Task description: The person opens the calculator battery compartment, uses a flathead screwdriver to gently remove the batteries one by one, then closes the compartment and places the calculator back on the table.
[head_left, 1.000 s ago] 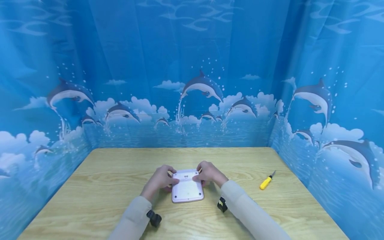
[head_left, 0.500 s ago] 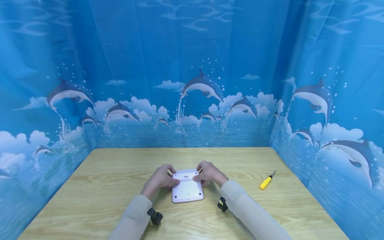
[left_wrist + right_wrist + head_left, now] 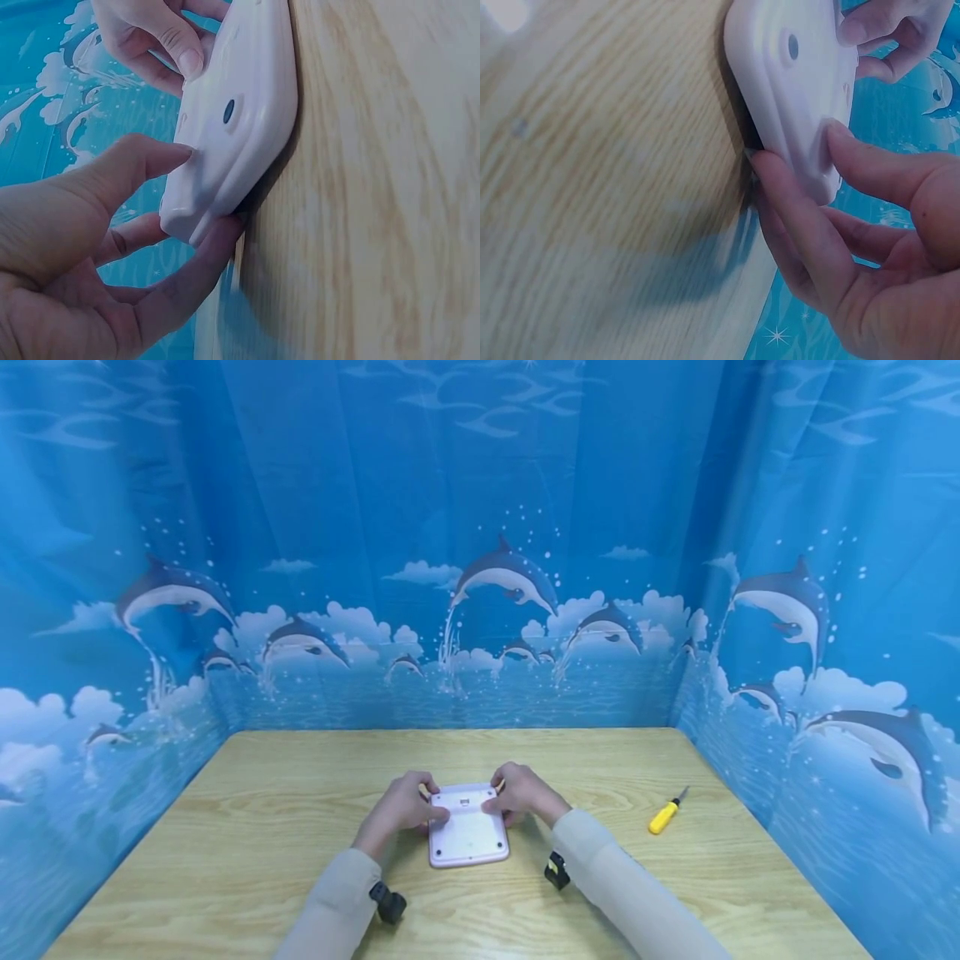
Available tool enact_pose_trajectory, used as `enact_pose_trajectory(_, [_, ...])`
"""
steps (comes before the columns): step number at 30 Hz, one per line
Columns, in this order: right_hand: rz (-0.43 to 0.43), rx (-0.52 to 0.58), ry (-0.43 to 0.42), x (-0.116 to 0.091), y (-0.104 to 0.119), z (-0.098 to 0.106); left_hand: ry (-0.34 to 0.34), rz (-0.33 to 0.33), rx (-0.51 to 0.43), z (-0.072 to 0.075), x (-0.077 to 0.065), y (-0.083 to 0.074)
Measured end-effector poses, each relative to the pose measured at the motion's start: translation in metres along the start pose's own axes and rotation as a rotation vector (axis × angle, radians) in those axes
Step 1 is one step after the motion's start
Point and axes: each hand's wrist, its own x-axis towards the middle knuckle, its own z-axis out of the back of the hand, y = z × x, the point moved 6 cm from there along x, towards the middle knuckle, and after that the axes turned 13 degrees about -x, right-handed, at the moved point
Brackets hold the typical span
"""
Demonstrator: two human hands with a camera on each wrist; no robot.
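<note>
Head view faced forward, down over table (image 3: 300, 802) from farther back; wrist views, rolled sideways, sat close on opposite sides, sharing pale device (image 3: 251, 67).

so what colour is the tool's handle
Yellow; the tool's handle shows only in the head view.

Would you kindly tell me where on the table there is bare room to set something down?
The table is bare left of the left hand, along the back before the dolphin curtain, and between the right hand and the yellow-handled tool. It is crowded in the middle, where both hands hold the pale device.
</note>
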Motion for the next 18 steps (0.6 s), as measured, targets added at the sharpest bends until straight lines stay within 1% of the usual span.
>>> enact_pose_trajectory(9, [-0.013,-0.002,-0.004,-0.0013,-0.0009,0.0007,0.000,-0.019,-0.016,0.0000,0.0023,0.0016])
enact_pose_trajectory(18, [-0.003,0.003,-0.009,-0.0007,-0.0032,0.0007,-0.017,-0.029,-0.015,-0.0015,0.0039,0.0015])
